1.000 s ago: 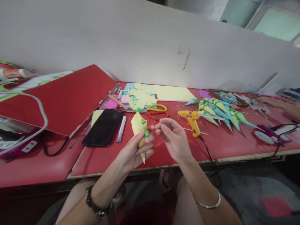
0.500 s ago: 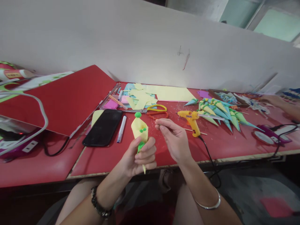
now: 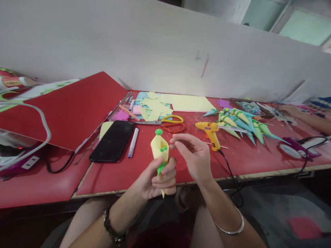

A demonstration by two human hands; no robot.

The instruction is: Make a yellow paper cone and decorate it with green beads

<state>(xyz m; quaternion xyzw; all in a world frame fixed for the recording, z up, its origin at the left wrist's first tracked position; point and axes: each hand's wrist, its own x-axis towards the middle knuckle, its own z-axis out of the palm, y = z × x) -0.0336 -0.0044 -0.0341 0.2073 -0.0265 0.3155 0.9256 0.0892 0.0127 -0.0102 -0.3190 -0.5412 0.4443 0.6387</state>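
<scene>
My left hand (image 3: pixel 160 177) is wrapped round a yellow paper cone (image 3: pixel 156 147), its thin tip poking out below the fingers. A green ball tops the cone's pointed flap, small green dots sit on its front, and a green band shows at the thumb. Just to the right, my right hand (image 3: pixel 193 151) pinches a tiny green piece (image 3: pixel 176 139) between thumb and fingertips, close to the cone but apart from it. Behind the right hand lies a yellow glue gun (image 3: pixel 210 132) with a clear glue stick in its back.
Scissors (image 3: pixel 172 120), a marker (image 3: pixel 133 143) and a black phone (image 3: pixel 113 141) lie on the red table. Yellow paper scraps (image 3: pixel 155 108) are at the back. Finished blue, yellow and green cones (image 3: pixel 240 122) are piled right. Another person's hand (image 3: pixel 289 110) is at far right. A red board (image 3: pixel 77 106) leans left.
My left hand has moved slightly right and down with the cone, nearer my right hand. The right hand has turned a little, and the green piece in its fingertips shows more clearly.
</scene>
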